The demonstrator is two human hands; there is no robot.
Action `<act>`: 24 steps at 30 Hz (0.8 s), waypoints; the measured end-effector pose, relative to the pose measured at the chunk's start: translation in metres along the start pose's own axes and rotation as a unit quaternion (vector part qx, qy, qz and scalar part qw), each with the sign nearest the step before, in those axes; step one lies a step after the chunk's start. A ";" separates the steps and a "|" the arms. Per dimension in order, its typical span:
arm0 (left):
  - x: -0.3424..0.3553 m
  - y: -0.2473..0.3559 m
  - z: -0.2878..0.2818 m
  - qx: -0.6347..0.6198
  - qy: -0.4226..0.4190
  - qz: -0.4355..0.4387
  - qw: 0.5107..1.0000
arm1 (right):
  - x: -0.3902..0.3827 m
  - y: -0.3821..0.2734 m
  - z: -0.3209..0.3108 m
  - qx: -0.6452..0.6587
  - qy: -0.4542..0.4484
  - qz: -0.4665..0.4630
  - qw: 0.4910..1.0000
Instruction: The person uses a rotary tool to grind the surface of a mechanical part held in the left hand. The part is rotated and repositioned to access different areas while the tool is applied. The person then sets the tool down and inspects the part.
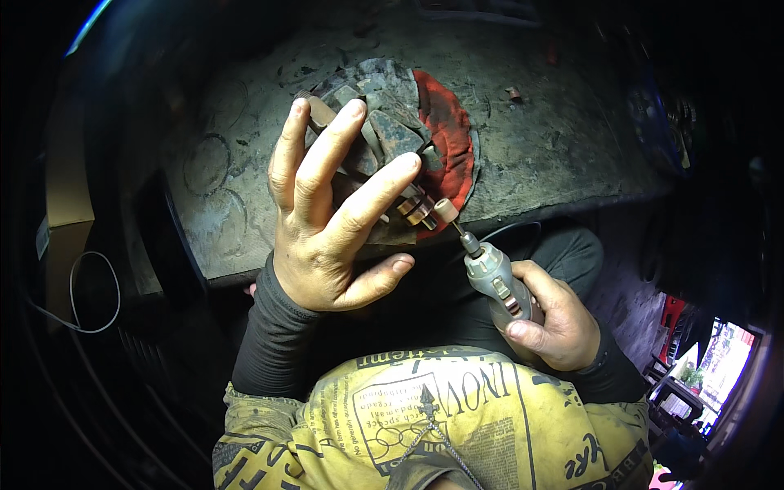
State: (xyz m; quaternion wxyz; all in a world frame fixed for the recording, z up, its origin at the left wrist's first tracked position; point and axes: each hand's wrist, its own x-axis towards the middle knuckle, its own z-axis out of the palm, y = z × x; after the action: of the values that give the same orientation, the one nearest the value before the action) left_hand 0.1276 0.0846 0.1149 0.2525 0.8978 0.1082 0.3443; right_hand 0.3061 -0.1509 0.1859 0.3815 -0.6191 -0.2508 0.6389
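My left hand (335, 204) lies spread, palm down, on a dark round metal part with a red face (445, 139), pressing it against the workbench edge. Its fingers are apart and reach over the part's grey ribbed top. My right hand (551, 314) grips a small grey rotary tool (496, 282) like a pen. The tool's thin shaft ends in a small tan cylindrical bit (446, 211), which touches small brass-coloured fittings (416, 211) at the part's near rim, just right of my left index finger.
The worn grey workbench (555, 139) carries round ring marks at its left. A cardboard box (65, 188) and a looped white cable (94, 294) sit at the left. The surroundings are dark; a bright doorway area shows at the lower right.
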 end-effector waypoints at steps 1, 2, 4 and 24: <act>-0.002 0.000 0.002 0.004 0.012 0.002 1.000 | 0.000 0.000 0.001 -0.049 0.021 -0.004 0.999; -0.002 -0.001 0.004 0.006 0.023 -0.002 1.000 | 0.000 -0.002 0.003 -0.078 0.031 -0.014 0.996; -0.002 -0.001 0.007 0.016 0.036 -0.001 0.999 | -0.001 -0.003 0.006 -0.133 0.050 -0.035 0.989; 0.004 -0.059 0.023 0.139 0.101 0.226 0.959 | -0.001 -0.005 0.008 -0.199 0.041 -0.026 0.979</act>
State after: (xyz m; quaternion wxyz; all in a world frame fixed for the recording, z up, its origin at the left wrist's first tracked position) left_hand 0.1447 0.1277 0.0714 0.0283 0.8858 -0.0257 0.4625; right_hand 0.2989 -0.1477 0.1916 0.2774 -0.7012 -0.3733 0.5403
